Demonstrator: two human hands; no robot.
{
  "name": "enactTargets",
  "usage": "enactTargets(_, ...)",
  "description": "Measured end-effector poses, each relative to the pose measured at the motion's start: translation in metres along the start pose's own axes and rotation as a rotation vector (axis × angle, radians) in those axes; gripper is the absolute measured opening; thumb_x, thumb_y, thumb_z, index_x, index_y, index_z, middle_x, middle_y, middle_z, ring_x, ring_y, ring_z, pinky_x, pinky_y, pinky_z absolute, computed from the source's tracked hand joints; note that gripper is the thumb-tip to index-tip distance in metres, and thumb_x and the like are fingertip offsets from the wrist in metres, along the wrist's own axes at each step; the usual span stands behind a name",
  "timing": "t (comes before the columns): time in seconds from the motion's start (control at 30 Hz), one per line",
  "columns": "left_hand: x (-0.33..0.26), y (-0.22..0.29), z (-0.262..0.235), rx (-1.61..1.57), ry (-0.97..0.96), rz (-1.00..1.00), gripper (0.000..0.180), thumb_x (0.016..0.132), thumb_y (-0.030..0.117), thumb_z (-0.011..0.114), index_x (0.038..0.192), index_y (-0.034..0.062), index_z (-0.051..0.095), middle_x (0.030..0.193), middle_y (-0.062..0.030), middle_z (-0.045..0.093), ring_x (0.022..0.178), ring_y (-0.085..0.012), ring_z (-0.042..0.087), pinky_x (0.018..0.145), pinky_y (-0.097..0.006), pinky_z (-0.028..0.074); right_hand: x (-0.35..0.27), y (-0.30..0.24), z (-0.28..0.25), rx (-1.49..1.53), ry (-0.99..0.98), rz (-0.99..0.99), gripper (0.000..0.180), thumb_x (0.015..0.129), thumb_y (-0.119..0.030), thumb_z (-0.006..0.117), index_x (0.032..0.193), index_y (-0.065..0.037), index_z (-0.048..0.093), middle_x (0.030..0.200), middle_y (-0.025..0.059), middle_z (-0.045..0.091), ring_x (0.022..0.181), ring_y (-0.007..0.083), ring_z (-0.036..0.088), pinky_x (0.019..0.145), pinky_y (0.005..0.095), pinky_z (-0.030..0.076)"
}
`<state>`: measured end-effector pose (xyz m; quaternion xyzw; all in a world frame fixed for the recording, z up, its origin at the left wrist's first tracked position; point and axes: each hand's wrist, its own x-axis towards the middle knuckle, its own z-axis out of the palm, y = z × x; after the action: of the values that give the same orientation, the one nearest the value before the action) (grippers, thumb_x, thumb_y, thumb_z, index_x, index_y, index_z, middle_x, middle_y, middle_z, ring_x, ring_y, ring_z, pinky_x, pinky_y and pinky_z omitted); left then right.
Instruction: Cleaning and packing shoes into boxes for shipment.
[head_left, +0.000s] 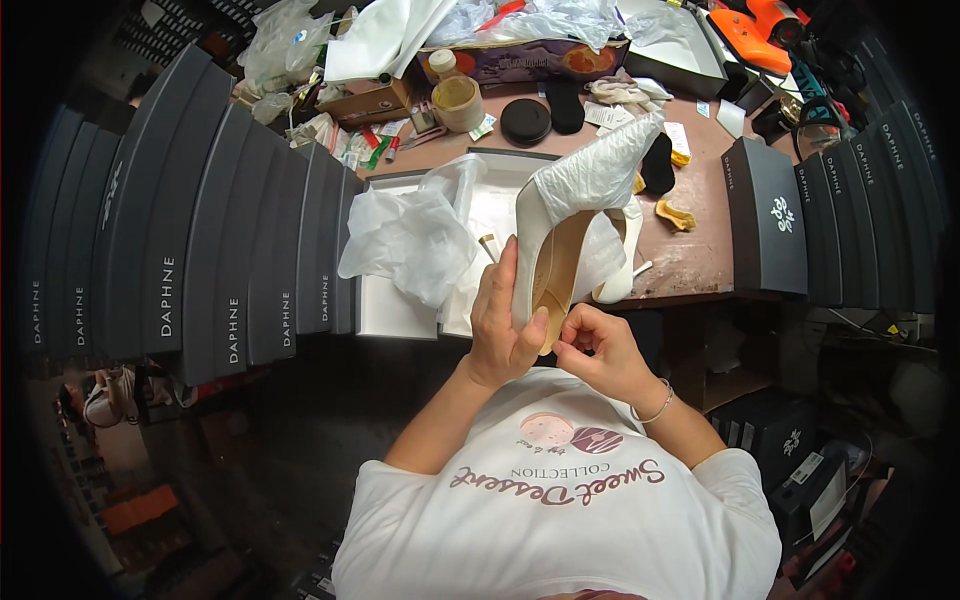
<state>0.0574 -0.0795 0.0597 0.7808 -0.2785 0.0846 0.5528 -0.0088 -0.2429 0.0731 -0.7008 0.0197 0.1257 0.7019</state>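
My left hand point(503, 330) grips a white pointed high-heeled shoe point(572, 205) by its heel end, toe pointing away and up, with a tan insole showing. The toe is wrapped in white tissue paper. My right hand point(597, 350) pinches the rear edge of the shoe at the insole, fingers closed on it. Below the shoe lies an open white shoebox point(385, 305) with crumpled white tissue paper point(410, 240) in it. A second white shoe point(622, 275) lies partly hidden behind the held one, its thin heel sticking out right.
Rows of dark grey shoeboxes point(200, 230) stand at the left and more point(765, 215) at the right. The brown table point(700, 250) carries a glue jar point(457, 100), black round pads point(525, 120), labels, plastic bags and an orange tool point(750, 40) at the back.
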Motion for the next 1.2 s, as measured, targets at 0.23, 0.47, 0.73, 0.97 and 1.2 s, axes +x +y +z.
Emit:
enactTargets(0.23, 0.000, -0.001, 0.000, -0.031, 0.020, -0.029, 0.073, 0.084, 0.029, 0.048, 0.138, -0.0153, 0.027, 0.140, -0.0309, 0.037, 0.130, -0.0373, 0.040, 0.107, -0.039, 0.032, 0.002, -0.001, 0.004, 0.088, 0.030, -0.034, 0.014, 0.079, 0.001, 0.063, 0.083, 0.000, 0.050, 0.072, -0.0006, 0.054, 0.063, 0.0013, 0.048, 0.054, 0.0183, 0.040)
enactTargets(0.47, -0.002, -0.008, 0.004, -0.133, 0.095, -0.079, 0.069, 0.085, 0.026, 0.047, 0.139, -0.0131, 0.027, 0.123, -0.0254, 0.048, 0.114, -0.0312, 0.051, 0.096, -0.036, 0.040, 0.004, 0.002, 0.004, 0.009, 0.067, -0.085, 0.012, 0.083, 0.003, 0.058, 0.092, 0.001, 0.050, 0.082, 0.0038, 0.058, 0.066, 0.0057, 0.056, 0.059, 0.0204, 0.047)
enactTargets(0.73, 0.019, -0.005, 0.000, -1.285, 0.316, -0.828, 0.051, 0.095, 0.041, 0.040, 0.126, 0.0020, 0.049, 0.112, -0.0100, 0.061, 0.098, -0.0192, 0.060, 0.080, -0.034, 0.051, 0.009, 0.002, -0.005, -0.160, 0.231, -0.359, 0.033, 0.083, 0.007, 0.055, 0.115, 0.001, 0.051, 0.102, 0.0097, 0.060, 0.079, 0.0115, 0.062, 0.070, 0.0243, 0.051)
enactTargets(0.97, 0.009, -0.007, -0.003, -1.597, 0.137, -0.909, 0.053, 0.096, 0.045, 0.036, 0.131, 0.0067, 0.047, 0.117, -0.0132, 0.059, 0.099, -0.0203, 0.060, 0.081, -0.035, 0.051, 0.016, -0.021, 0.000, -0.375, 0.218, -0.530, 0.044, 0.077, -0.002, 0.069, 0.118, -0.003, 0.052, 0.119, 0.0159, 0.053, 0.095, 0.0214, 0.060, 0.077, 0.0297, 0.051)
enactTargets(1.2, 0.017, 0.022, 0.006, -1.064, 0.173, -0.564, 0.057, 0.100, 0.044, 0.033, 0.141, 0.0047, 0.035, 0.127, -0.0120, 0.054, 0.117, -0.0206, 0.052, 0.092, -0.034, 0.048, 0.035, -0.052, 0.006, -0.535, 0.171, -0.564, 0.043, 0.070, -0.011, 0.077, 0.108, -0.003, 0.057, 0.139, 0.0240, 0.039, 0.125, 0.0358, 0.045, 0.099, 0.0403, 0.040)
